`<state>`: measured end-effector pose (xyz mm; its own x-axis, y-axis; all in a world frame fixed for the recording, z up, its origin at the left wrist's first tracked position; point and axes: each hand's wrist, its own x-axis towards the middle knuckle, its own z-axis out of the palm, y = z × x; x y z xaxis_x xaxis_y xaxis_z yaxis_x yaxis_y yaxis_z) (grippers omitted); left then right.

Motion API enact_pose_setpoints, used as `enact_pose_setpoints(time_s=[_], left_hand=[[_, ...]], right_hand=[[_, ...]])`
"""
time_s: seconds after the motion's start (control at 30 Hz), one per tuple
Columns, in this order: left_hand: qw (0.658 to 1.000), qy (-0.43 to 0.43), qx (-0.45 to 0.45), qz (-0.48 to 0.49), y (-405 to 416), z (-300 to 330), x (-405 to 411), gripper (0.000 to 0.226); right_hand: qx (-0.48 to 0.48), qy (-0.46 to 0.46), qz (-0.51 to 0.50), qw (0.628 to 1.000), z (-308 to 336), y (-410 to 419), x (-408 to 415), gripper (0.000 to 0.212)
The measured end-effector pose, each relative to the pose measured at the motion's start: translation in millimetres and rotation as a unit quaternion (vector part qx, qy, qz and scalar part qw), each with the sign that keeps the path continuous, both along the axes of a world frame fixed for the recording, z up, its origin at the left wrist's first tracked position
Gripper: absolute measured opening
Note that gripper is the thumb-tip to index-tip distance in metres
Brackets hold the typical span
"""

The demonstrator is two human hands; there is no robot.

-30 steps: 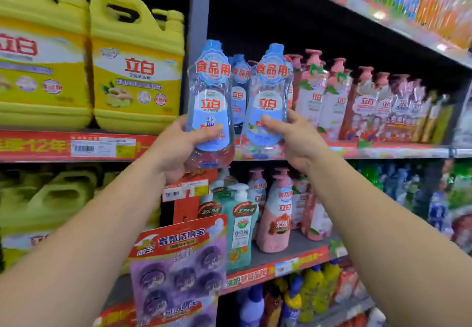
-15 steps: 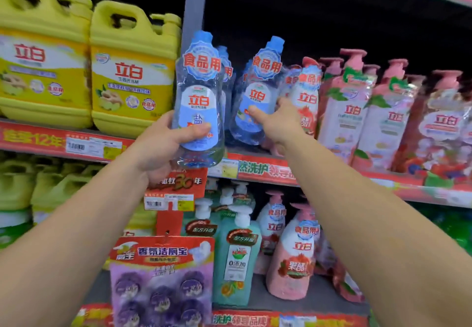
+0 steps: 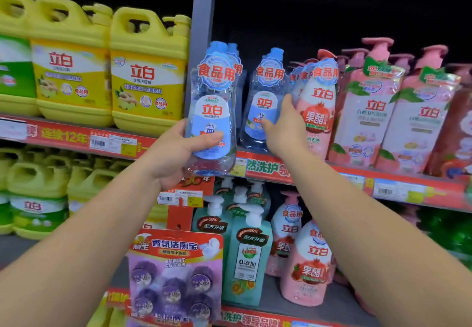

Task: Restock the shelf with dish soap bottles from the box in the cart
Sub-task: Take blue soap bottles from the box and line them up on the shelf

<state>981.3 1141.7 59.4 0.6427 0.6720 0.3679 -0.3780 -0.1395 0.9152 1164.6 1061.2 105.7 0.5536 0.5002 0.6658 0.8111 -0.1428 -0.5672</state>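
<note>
Left hand (image 3: 176, 153) grasps a clear blue dish soap bottle (image 3: 213, 112), thumb across its label; bottle upright, off the shelf, at the near edge of the shelf (image 3: 268, 167). Right hand (image 3: 283, 132) released, fingers straight, touching a second blue bottle (image 3: 264, 107) that stands tilted on the shelf. Pink bottles (image 3: 367, 117) to the right, yellow jugs (image 3: 148, 71) to the left.

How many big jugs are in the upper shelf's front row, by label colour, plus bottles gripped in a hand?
Yellow-label jugs: 2
Green-label jug: 1
Clear bottle gripped by the left hand: 1
Total: 4
</note>
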Motion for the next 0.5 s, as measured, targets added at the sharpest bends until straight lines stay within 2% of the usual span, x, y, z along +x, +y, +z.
enact_pose_setpoints(time_s=[0.1,0.17,0.27,0.33,0.5], left_hand=[[1.000,0.004,-0.011,-0.004,3,0,-2,0.071],[1.000,0.000,-0.020,-0.007,6,2,-3,0.070],[1.000,0.004,-0.025,-0.014,7,4,-3,0.067],[1.000,0.008,-0.024,-0.016,6,5,-4,0.064],[0.999,0.010,-0.026,-0.018,6,6,-4,0.063]], right_hand=[[0.073,-0.062,-0.022,0.995,-11,-7,-6,0.064],[0.120,-0.093,-0.031,0.988,-17,-11,-10,0.050],[0.048,-0.034,0.022,0.998,-20,-10,-13,0.029],[0.012,-0.005,0.046,0.999,-22,-8,-8,0.026],[0.016,0.008,0.039,0.999,-20,-7,-3,0.023]])
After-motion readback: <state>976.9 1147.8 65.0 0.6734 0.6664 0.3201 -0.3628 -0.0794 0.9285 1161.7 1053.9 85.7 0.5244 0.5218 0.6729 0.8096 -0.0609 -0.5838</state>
